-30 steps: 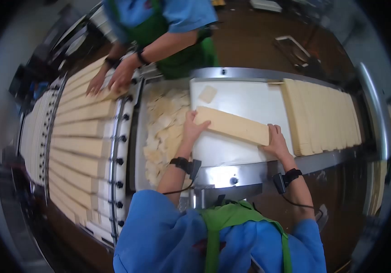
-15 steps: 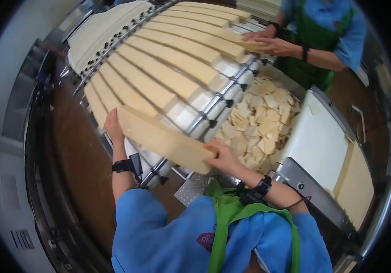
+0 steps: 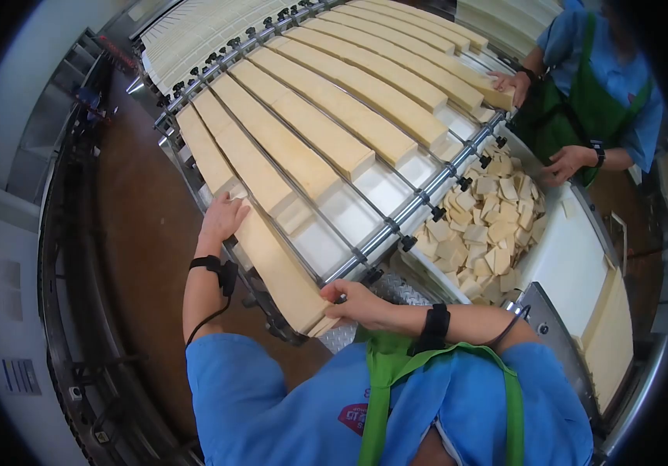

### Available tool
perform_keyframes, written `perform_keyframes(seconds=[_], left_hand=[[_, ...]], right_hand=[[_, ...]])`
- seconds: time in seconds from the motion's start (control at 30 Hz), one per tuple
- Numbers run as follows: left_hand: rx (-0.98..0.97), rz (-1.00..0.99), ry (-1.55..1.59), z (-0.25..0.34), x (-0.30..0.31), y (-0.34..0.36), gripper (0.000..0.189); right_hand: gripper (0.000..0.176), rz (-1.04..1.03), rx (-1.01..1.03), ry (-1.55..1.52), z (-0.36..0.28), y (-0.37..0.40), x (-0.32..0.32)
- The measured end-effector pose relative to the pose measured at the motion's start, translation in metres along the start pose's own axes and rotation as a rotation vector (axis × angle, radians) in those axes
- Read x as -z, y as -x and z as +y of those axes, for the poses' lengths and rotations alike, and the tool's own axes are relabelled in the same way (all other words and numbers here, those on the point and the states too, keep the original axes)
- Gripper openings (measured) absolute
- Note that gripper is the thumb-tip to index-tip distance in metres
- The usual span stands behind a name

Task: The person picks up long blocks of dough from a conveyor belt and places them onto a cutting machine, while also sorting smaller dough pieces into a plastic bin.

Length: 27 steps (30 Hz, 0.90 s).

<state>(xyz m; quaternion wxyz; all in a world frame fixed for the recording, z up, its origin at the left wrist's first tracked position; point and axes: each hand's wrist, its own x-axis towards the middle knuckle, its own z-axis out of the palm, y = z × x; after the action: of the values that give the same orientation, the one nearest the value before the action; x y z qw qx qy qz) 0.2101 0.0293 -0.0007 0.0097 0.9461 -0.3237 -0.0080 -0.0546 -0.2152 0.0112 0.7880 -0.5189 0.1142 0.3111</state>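
Observation:
A long, pale yellow, cheese-like bar (image 3: 279, 272) lies lengthwise along the left edge of the conveyor. My left hand (image 3: 223, 216) is closed over its far end, close to the end of the bar in front of it. At the near end my right hand (image 3: 353, 303) pinches the corner, thumb on the side. Beyond my hands, similar long bars (image 3: 279, 155) lie in rows on the white belt (image 3: 326, 237), parted by thin metal guide rods. A metal cross rail (image 3: 396, 225) with black knobs runs beside the near bar end.
A bin of pale cut pieces (image 3: 489, 225) stands right of the belt. A co-worker in a green apron (image 3: 575, 124) has one hand on a bar (image 3: 497, 89). A white sloped surface (image 3: 567, 264) with a metal side is at right.
The bar I hold has gone from tilted across the belt's near corner to lying along its left lane. The co-worker's hands have moved apart, one lower by the bin.

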Motion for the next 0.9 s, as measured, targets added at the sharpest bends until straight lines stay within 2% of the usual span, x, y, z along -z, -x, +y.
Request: perform_keyframes(seconds=[0.03,0.13,0.2,0.23,0.4,0.43,0.53,0.63,0.7,0.77,0.83,0.9], left_hand=[[-0.058,0.008,-0.068,-0.003,0.002,0.0,0.041],[-0.011,0.151,-0.177,-0.008,0.003,0.004,0.041],[0.137,0.201,-0.161,-0.01,-0.003,0.004,0.04],[0.212,0.226,-0.153,-0.011,-0.005,0.005,0.039],[0.276,0.432,0.066,-0.014,-0.012,0.005,0.044],[0.274,0.494,0.091,-0.017,-0.022,0.003,0.045],[0.23,0.344,0.253,-0.025,-0.05,-0.001,0.048],[0.235,0.372,0.253,-0.034,-0.074,-0.011,0.05],[0.111,0.208,-0.047,-0.06,-0.092,-0.015,0.051],[0.315,0.129,0.213,-0.012,-0.042,-0.009,0.052],[0.287,0.07,0.163,-0.027,-0.052,-0.012,0.053],[0.337,-0.025,0.112,-0.006,-0.026,-0.014,0.053]], right_hand=[[0.037,-0.001,0.003,-0.017,0.001,-0.003,-0.002],[0.039,0.023,0.016,-0.032,0.008,-0.011,-0.008],[0.042,0.069,0.034,0.022,0.006,-0.022,-0.014],[0.043,0.101,0.106,0.094,0.009,-0.031,-0.017],[0.048,0.282,0.413,0.411,0.026,-0.073,-0.021],[0.049,0.223,0.39,0.375,0.026,-0.075,-0.019],[0.053,0.102,0.312,0.273,0.024,-0.07,-0.011],[0.055,0.065,0.205,0.227,0.013,-0.048,-0.01],[0.055,0.044,0.132,0.264,-0.002,-0.029,0.0],[0.055,0.019,0.192,0.23,-0.003,-0.019,0.02],[0.054,0.045,0.287,0.195,-0.002,-0.004,0.05],[0.052,0.1,0.407,0.162,-0.003,0.016,0.087]])
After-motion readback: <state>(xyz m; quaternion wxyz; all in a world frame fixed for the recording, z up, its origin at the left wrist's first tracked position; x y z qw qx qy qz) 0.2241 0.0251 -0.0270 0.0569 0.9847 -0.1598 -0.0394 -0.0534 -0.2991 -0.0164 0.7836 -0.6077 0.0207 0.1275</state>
